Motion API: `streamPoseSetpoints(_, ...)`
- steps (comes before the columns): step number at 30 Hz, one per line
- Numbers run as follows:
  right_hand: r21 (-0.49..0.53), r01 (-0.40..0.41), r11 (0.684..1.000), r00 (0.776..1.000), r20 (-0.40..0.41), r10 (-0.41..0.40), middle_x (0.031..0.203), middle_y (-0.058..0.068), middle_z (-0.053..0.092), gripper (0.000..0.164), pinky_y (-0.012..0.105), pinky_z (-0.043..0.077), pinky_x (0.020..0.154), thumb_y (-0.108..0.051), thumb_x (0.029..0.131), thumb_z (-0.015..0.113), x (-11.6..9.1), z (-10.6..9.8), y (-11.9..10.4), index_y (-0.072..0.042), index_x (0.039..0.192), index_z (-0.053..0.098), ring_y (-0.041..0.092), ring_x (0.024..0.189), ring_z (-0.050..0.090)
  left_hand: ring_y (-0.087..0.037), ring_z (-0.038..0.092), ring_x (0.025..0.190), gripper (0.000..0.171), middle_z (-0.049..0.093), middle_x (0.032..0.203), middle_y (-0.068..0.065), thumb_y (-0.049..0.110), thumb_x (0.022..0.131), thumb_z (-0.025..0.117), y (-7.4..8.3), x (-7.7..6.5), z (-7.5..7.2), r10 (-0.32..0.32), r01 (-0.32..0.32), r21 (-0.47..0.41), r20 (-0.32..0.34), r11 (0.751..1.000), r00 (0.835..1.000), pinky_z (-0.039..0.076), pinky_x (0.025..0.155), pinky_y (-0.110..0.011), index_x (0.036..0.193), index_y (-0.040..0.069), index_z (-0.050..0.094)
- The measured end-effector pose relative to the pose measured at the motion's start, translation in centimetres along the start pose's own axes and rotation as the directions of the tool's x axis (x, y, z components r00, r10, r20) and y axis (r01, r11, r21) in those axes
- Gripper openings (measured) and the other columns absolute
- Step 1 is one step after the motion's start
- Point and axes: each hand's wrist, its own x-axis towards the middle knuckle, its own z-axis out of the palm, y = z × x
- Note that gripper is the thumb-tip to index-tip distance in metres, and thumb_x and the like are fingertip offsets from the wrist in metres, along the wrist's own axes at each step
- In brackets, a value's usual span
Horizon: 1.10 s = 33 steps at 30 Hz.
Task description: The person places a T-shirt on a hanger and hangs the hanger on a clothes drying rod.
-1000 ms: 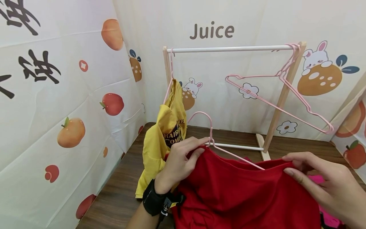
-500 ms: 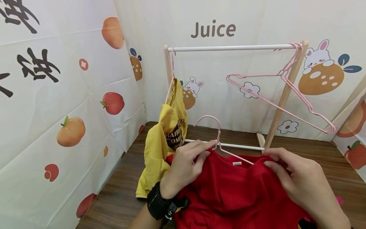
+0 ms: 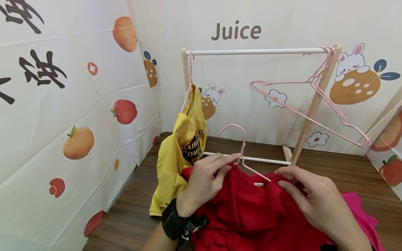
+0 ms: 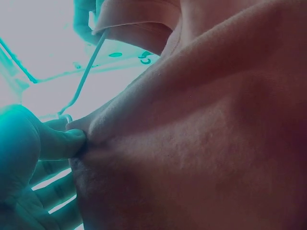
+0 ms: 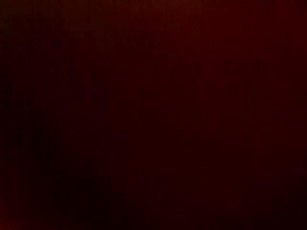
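Now closer together, the hands (image 3: 205, 182) (image 3: 316, 195) pinch a red shirt (image 3: 251, 212), hiding hanger (image 3: 243, 149) parts.

A hanger (image 3: 244, 139) sits in the garment (image 3: 251, 209), before the rack (image 3: 238, 52) on the table (image 3: 125, 216).

- The left hand (image 3: 204, 183) is bare, and so is the forearm (image 3: 160, 238) behind it.
- Round that wrist sits a broad black band (image 3: 172, 219), marked with a fine pale line.
- A small, dark, boxy unit (image 3: 199, 222) is fixed there (the wrist camera, by the look of it), with a dab of yellow on its edge.
- A dark cable hangs below, with a pale, shiny bit near the plug.
- The right hand (image 3: 311, 195) is bare too, its thumbnail short.
- Something black (image 3: 328, 247) shows below the right wrist, mostly hidden.
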Motion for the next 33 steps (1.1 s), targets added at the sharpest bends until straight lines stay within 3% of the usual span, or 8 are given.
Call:
streamPoseSetpoints(9, 0.081, 0.065, 0.995, 0.991, 0.112, -0.074, 0.093, -0.021, 0.063, 0.053, 0.005, 0.041, 0.063, -0.001, 0.067, 0.083, 0.0, -0.7, 0.0, -0.028, 0.109, 0.064, -0.009, 0.072, 0.053, 0.001, 0.056, 0.083, 0.034, 0.067, 0.096, 0.009, 0.012, 0.094, 0.060, -0.5, 0.1, -0.2, -0.002, 0.002, -0.057, 0.012, 0.998, 1.000, 0.042, 0.069, -0.013, 0.126, 0.023, 0.062)
streamPoseSetpoints(14, 0.084, 0.087, 0.993, 0.996, 0.027, -0.089, 0.092, -0.016, 0.067, 0.056, 0.006, 0.045, 0.067, 0.006, 0.061, 0.084, -0.3, -1.8, 0.6, -0.022, 0.106, 0.068, -0.010, 0.077, 0.057, 0.000, 0.060, 0.090, 0.028, 0.068, 0.100, 0.008, 0.014, 0.095, 0.060, -1.6, 0.1, -0.6, -0.030, 0.031, -0.083, 0.015, 0.996, 0.999, 0.047, 0.077, -0.015, 0.121, 0.021, 0.065)
streamPoseSetpoints(18, 0.028, 0.036, 0.999, 0.999, -0.011, -0.035, 0.091, -0.014, 0.068, 0.059, 0.004, 0.045, 0.066, 0.009, 0.057, 0.084, -0.8, -3.2, 0.9, -0.021, 0.105, 0.068, -0.012, 0.074, 0.055, -0.002, 0.061, 0.093, 0.022, 0.069, 0.101, 0.008, 0.014, 0.095, 0.060, -2.7, 0.1, -1.3, -0.082, 0.083, -0.089, 0.020, 0.993, 0.996, 0.048, 0.081, -0.018, 0.115, 0.021, 0.068)
streamPoseSetpoints(23, -0.025, -0.075, 0.997, 0.997, 0.030, 0.076, 0.092, -0.014, 0.066, 0.061, 0.004, 0.046, 0.062, 0.010, 0.061, 0.082, -1.2, -4.3, 0.9, -0.023, 0.109, 0.066, -0.012, 0.071, 0.055, -0.006, 0.061, 0.097, 0.016, 0.068, 0.100, 0.007, 0.018, 0.096, 0.059, -3.7, 0.1, -2.2, -0.136, 0.138, -0.036, 0.060, 0.990, 0.989, 0.048, 0.088, -0.025, 0.107, 0.019, 0.070)
streamPoseSetpoints(26, -0.011, -0.077, 0.997, 0.996, 0.039, 0.077, 0.094, -0.013, 0.066, 0.064, 0.004, 0.046, 0.062, 0.009, 0.062, 0.082, -1.4, -4.3, 1.1, -0.023, 0.114, 0.064, -0.009, 0.071, 0.056, -0.008, 0.061, 0.098, 0.013, 0.067, 0.100, 0.006, 0.020, 0.096, 0.058, -3.9, 0.1, -2.4, -0.164, 0.164, 0.003, 0.081, 0.986, 0.983, 0.048, 0.089, -0.027, 0.104, 0.016, 0.069)
streamPoseSetpoints(30, -0.042, -0.077, 0.996, 0.996, 0.038, 0.079, 0.087, -0.015, 0.064, 0.063, 0.003, 0.043, 0.062, 0.002, 0.065, 0.083, -2.1, -4.8, 1.6, -0.021, 0.120, 0.061, -0.009, 0.069, 0.054, -0.011, 0.060, 0.097, 0.012, 0.066, 0.098, 0.003, 0.020, 0.097, 0.056, -4.1, 0.0, -2.6, -0.189, 0.188, 0.041, 0.023, 0.981, 0.982, 0.048, 0.088, -0.028, 0.101, 0.014, 0.067)
streamPoseSetpoints(33, -0.046, -0.070, 0.997, 0.997, 0.023, 0.071, 0.077, -0.017, 0.062, 0.052, 0.003, 0.039, 0.055, 0.004, 0.070, 0.079, -2.9, -5.7, 2.1, -0.016, 0.115, 0.064, -0.013, 0.064, 0.051, -0.011, 0.060, 0.095, 0.013, 0.065, 0.097, 0.003, 0.021, 0.097, 0.056, -4.2, 0.0, -3.1, -0.206, 0.209, 0.049, -0.050, 0.977, 0.977, 0.048, 0.087, -0.029, 0.101, 0.014, 0.066)
